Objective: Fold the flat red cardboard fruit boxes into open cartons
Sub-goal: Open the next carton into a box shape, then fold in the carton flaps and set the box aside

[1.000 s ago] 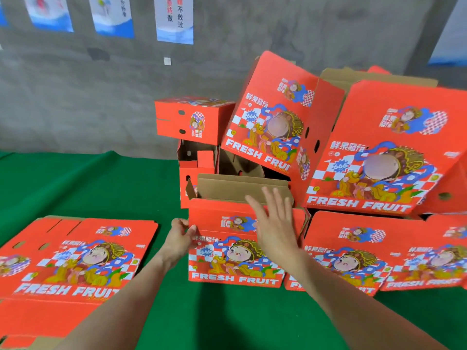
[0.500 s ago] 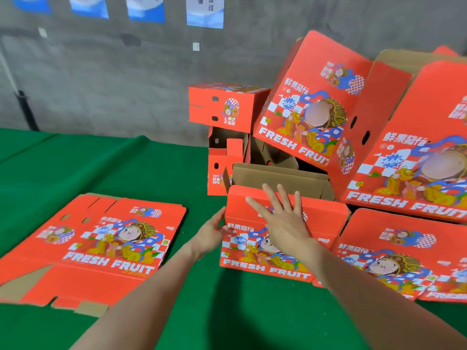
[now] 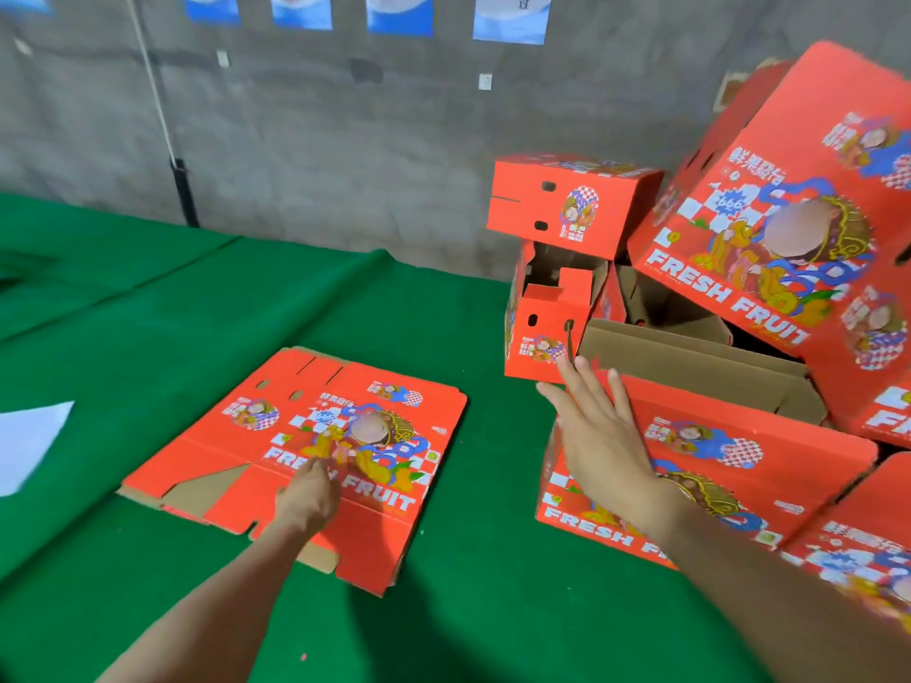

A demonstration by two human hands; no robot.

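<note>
A flat red "FRESH FRUIT" box [image 3: 315,436] lies printed side up on the green cloth at centre left. My left hand [image 3: 308,495] reaches over its near part, fingers pointing forward and down onto the print; whether they touch it I cannot tell. To the right stands a folded open carton [image 3: 715,465], its brown flaps up at the back. My right hand [image 3: 599,436] hovers with straight, spread fingers at that carton's left front corner, holding nothing.
Folded red cartons [image 3: 567,204] are piled against the grey wall at back right, some tilted [image 3: 769,209]. More red cartons [image 3: 867,534] lie at the right edge. A white sheet [image 3: 29,443] rests at far left. The green cloth [image 3: 148,313] covers the table.
My left hand left the folded carton's left side and moved left over the flat box. The view swung left. My right hand stays spread by the carton.
</note>
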